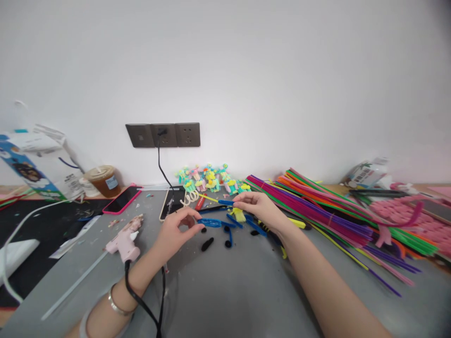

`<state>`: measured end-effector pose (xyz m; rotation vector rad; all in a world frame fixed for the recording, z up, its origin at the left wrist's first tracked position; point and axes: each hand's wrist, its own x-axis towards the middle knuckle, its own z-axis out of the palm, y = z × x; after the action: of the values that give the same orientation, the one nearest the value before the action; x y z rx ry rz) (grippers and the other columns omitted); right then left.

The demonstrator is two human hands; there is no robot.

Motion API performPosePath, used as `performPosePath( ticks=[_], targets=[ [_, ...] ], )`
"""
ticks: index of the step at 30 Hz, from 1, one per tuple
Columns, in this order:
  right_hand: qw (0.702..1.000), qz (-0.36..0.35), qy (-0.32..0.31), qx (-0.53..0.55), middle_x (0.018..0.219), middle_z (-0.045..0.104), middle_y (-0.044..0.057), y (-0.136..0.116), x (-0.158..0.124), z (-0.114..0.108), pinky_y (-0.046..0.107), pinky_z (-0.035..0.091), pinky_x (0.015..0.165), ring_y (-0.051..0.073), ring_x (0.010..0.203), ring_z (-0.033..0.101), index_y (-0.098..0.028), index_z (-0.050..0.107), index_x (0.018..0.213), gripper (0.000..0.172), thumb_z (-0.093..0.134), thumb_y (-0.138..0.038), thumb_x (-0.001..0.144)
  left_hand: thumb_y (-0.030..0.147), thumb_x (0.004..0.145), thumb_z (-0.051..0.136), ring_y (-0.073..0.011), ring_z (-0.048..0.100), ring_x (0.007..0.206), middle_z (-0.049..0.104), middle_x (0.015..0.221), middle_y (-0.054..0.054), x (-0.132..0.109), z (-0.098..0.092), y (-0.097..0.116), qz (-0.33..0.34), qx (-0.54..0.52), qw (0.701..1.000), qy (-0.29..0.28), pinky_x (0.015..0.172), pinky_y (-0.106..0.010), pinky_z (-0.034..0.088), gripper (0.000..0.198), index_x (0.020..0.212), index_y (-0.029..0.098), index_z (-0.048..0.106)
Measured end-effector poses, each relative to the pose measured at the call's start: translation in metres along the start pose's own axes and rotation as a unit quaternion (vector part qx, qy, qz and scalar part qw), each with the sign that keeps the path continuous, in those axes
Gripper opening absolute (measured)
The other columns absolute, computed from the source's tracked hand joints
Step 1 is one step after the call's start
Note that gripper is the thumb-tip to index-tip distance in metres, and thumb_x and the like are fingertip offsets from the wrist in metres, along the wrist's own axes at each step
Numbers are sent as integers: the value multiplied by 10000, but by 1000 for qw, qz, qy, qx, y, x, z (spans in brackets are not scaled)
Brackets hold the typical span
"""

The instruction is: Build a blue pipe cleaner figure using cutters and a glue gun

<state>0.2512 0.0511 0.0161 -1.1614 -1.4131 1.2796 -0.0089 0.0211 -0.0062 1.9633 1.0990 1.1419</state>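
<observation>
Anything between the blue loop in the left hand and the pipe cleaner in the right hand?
Nothing visible. Only open space separates the blue loop in the left hand from the yellow-and-blue pipe cleaner in the right hand; loose blue pieces lie nearby on the table.

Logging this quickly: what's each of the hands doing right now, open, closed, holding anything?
Left hand: pinched shut on a blue pipe-cleaner loop.
Right hand: pinched shut on a yellow-and-blue pipe cleaner.

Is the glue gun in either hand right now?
No, the pink glue gun lies on the table, beside the left hand.
</observation>
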Motion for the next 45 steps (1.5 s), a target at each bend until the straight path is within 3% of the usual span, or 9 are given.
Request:
performPosePath(
  ticks=[9,16,22,27,31,39,42,45],
  targets=[
    [998,-55,0,-7,776,665,21,6,0,18,289,425,676,190,767,594,-202,653,748,347,762,-526,687,298,760,725,-154,643,698,677,785,-28,2,-1,0,-34,-45,997,57,657,-248,546,146,806,174,666],
    [997,-83,2,-9,771,621,14,3,-7,36,279,381,617,161,695,533,-206,605,734,292,726,-471,743,294,757,724,-159,645,735,689,805,-35,3,-1,-2,-39,-60,995,71,680,-250,550,143,808,169,676],
    [995,-66,6,74,683,627,-16,7,-2,29,270,396,631,140,650,543,-210,580,748,299,769,-440,719,292,761,730,-156,638,721,686,801,-31,3,-2,-3,-32,-55,995,73,662,-248,544,144,822,173,677],
    [984,-14,4,175,694,632,-24,9,1,23,258,394,631,107,630,510,-189,729,831,298,855,-378,638,283,765,721,-156,645,724,684,802,-31,2,-2,-3,-27,-53,996,68,660,-246,548,130,810,171,671],
    [972,31,-19,233,758,686,-3,6,0,18,263,435,689,113,689,560,-200,780,830,310,905,-327,577,285,763,723,-155,643,721,684,800,-31,2,-2,-2,-28,-52,996,67,659,-245,550,134,811,171,670],
    [963,31,-40,263,807,685,2,4,0,11,237,470,658,115,716,597,-225,727,989,371,871,-350,671,287,759,720,-156,644,712,682,786,-29,3,-3,-1,-26,-51,996,66,653,-245,552,132,799,172,667],
    [961,27,-61,269,727,582,-28,4,0,10,218,405,554,86,606,518,-205,678,958,304,829,-321,721,296,755,721,-156,645,710,685,788,-31,3,-3,0,-26,-52,996,68,650,-245,552,141,798,172,670],
    [963,53,-75,254,643,451,-62,4,-1,12,215,250,456,54,477,346,-168,655,965,292,769,-351,769,303,755,724,-155,644,708,688,792,-33,2,-2,-1,-27,-50,996,68,653,-246,553,151,807,170,674]
  ],
)
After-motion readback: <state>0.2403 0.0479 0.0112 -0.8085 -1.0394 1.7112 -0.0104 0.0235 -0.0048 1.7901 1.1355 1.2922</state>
